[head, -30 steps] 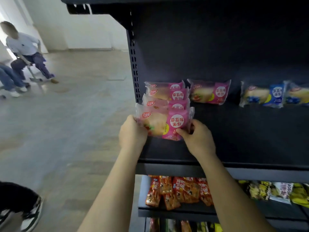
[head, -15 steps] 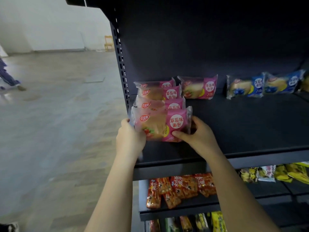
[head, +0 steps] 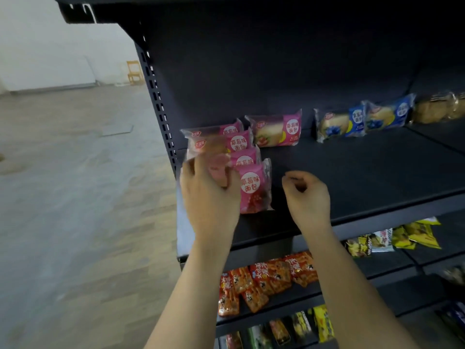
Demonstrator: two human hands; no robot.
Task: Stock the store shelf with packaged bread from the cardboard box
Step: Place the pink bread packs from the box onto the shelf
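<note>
A row of pink strawberry-bread packs (head: 239, 143) stands at the left end of the dark shelf (head: 364, 172), one behind the other. The front pack (head: 254, 190) stands upright near the shelf's edge. My left hand (head: 208, 197) is blurred and covers that pack's left half, fingers against it; its hold is unclear. My right hand (head: 307, 195) hovers just right of the pack, apart from it, fingers loosely curled and holding nothing. The cardboard box is out of view.
Another pink pack (head: 279, 131) and two blue bread packs (head: 339, 124) lean at the shelf's back, with bare shelf in front of them. Red snack bags (head: 266, 275) and yellow bags (head: 415, 235) fill the lower shelves. The perforated upright (head: 156, 96) borders the shelf at left.
My right hand has let go of the front pink pack and drawn off to the right. My left hand has slid rightward across the pack. The view has shifted right.
</note>
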